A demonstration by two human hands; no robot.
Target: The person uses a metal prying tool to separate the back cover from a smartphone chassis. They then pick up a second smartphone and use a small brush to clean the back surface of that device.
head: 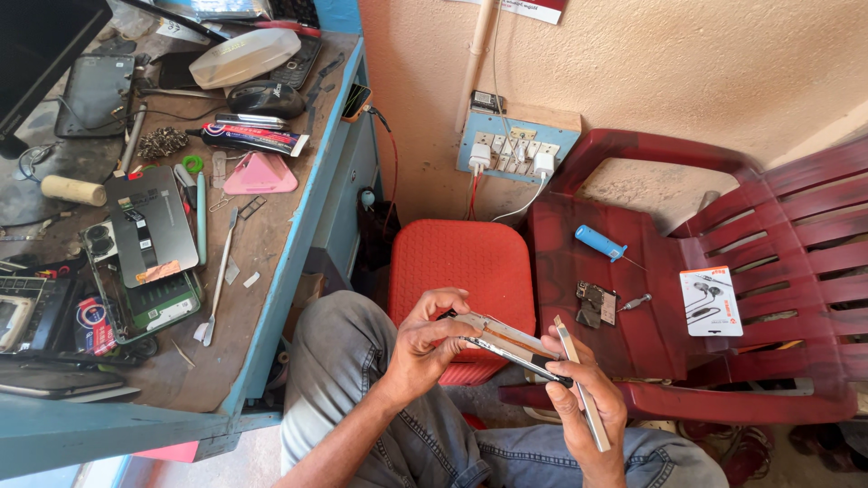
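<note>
The left hand (432,336) has its fingers (449,298) curled closed round a thin phone panel (506,342), thumb on the near face and fingertips on the far edge, so the panel lies tilted over the lap, running toward 4 o'clock. The right hand (588,402) has its fingers wrapped shut on a narrow flat metal strip (583,398), whose upper end touches the panel's right end; whether it is slipped into a seam there I cannot tell. Judging from this pose, the work goes best with the left grip kept at the panel's edges rather than its face, and the strip held shallow and slid along the seam rather than levered hard, since a thin panel would likely bend or crack. Both hands hang above the jeans-clad knees (362,389), unsupported, so resting the wrists on the thighs would steady them. At 12 o'clock, just beyond the panel, stands a red stool (461,258); at 2 o'clock a dark red plastic chair (768,271) carries a blue screwdriver (599,242), a small circuit part (597,303) and an earphone packet (710,301). At 10 o'clock the crowded tabletop (271,244) ends in a blue edge (298,226) near the left knee. Free room lies mainly over the lap and toward 6 o'clock.
</note>
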